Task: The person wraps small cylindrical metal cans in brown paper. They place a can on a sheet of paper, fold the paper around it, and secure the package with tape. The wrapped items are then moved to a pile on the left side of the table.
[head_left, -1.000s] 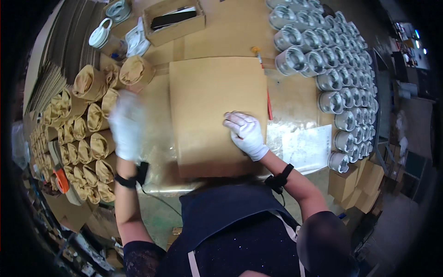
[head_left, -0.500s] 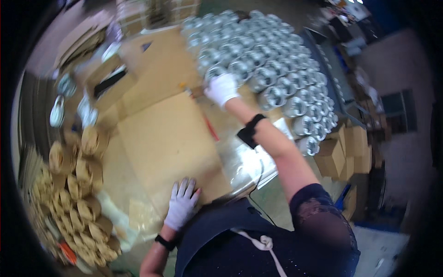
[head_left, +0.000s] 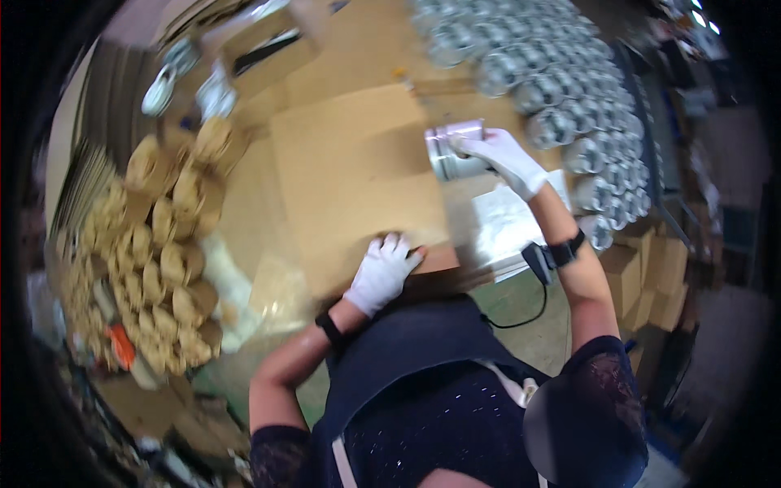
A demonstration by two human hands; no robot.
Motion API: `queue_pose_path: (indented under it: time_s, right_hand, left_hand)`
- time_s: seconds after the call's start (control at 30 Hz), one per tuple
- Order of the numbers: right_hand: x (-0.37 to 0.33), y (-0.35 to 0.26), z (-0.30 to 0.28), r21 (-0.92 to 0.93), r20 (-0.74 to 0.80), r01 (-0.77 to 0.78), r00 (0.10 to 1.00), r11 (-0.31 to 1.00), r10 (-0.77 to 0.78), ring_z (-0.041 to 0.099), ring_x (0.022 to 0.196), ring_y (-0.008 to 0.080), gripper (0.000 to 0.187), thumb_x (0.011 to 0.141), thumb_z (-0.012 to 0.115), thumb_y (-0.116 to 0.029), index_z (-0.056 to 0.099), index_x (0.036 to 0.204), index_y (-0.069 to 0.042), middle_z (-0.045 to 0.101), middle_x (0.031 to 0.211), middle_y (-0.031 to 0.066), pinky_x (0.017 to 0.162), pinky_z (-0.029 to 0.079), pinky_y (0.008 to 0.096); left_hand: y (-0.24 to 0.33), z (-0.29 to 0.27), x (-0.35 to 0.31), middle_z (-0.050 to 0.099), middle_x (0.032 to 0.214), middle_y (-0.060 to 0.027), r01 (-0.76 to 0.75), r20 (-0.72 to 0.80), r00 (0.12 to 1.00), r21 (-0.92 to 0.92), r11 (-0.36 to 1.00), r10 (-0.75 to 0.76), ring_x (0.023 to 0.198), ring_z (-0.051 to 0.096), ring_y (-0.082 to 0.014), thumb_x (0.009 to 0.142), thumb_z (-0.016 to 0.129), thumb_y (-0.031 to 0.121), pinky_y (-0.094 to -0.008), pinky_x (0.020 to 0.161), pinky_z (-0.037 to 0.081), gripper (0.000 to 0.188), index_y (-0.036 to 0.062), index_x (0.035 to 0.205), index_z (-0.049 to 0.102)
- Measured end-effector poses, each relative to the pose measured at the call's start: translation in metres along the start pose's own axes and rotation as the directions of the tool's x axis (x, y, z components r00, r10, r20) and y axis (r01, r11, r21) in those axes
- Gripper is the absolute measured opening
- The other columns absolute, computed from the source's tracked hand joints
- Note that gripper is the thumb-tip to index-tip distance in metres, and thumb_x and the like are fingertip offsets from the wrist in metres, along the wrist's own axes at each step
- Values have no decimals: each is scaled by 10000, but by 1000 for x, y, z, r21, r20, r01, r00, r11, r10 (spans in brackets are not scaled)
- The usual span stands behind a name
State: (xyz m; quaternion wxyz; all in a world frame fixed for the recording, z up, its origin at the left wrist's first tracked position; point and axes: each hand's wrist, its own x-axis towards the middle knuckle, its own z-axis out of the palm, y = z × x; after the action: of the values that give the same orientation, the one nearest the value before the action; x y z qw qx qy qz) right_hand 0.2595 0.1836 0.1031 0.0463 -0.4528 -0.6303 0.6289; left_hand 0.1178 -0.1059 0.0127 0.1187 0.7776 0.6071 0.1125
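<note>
Two white-gloved hands work apart. Nearer, the left hand [head_left: 381, 275] rests at the near edge of the brown paper [head_left: 358, 163]; whether its fingers pinch a sheet, I cannot tell. Light, even pressure there should keep the paper from creasing. Farther out, the right hand [head_left: 508, 161] clamps a silvery metal cylinder [head_left: 452, 153], turned sideways at the paper's right edge; a full grip around its smooth wall seems safest. Beyond, similar cylinders [head_left: 553, 128] stand in rows.

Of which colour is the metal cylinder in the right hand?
The metal cylinder is silver-grey, best seen in the head view.
</note>
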Motion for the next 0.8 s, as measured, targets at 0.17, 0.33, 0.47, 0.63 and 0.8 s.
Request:
queue_pose_path:
  time_s: [0.17, 0.33, 0.47, 0.63, 0.8]
  right_hand:
    - [-11, 29, 84, 149, 272, -177, 953, 973, 132, 672, 870, 77, 446, 948, 743, -385, 753, 1211, -26, 745, 1015, 16, 766, 519, 254]
    - [0, 38, 147, 134, 342, -404, 876, 905, 340, 726, 954, 192, 507, 967, 689, -519, 755, 1218, -83, 779, 1095, 46, 836, 559, 376]
    - [2, -8, 136, -873, -101, -32, 988, 487, -117, 738, 845, 299, 458, 919, 702, -560, 813, 878, -117, 784, 872, 85, 759, 568, 435]
    - [39, -22, 138, -921, 323, 375, 590, -103, -740, 679, 756, 297, 649, 687, 858, -606, 758, 1109, -123, 712, 846, 114, 701, 518, 422]
    - [69, -28, 115, -799, 431, 477, 879, 367, -204, 708, 1066, 363, 951, 586, 883, -588, 641, 1337, -58, 730, 1118, 213, 938, 548, 458]
  left_hand:
    - [-21, 13, -61, 609, 1254, -154, 48, -84, 995, 0, 999, -48, 1236, 587, -357, 923, 627, 184, -454, 1005, 507, 378, 66, 1281, 660]
    - [-18, -33, -57, 628, 1287, -161, 193, -290, 937, -27, 981, -192, 1192, 630, -352, 889, 703, 117, -460, 989, 537, 328, 9, 1197, 663]
    - [-76, -67, 6, 711, 1127, -173, 168, -462, 875, 2, 986, -148, 1054, 707, -330, 911, 670, 116, -457, 928, 573, 293, 3, 1181, 658]
    - [-156, -76, 85, 739, 954, -140, 357, -188, 914, -49, 933, -360, 868, 736, -318, 925, 662, 252, -453, 795, 588, 279, 26, 1087, 645]
    - [-147, -89, 74, 697, 974, -175, 1, -267, 963, 86, 996, 22, 894, 696, -361, 820, 764, 424, -482, 857, 556, 519, 21, 1125, 646]
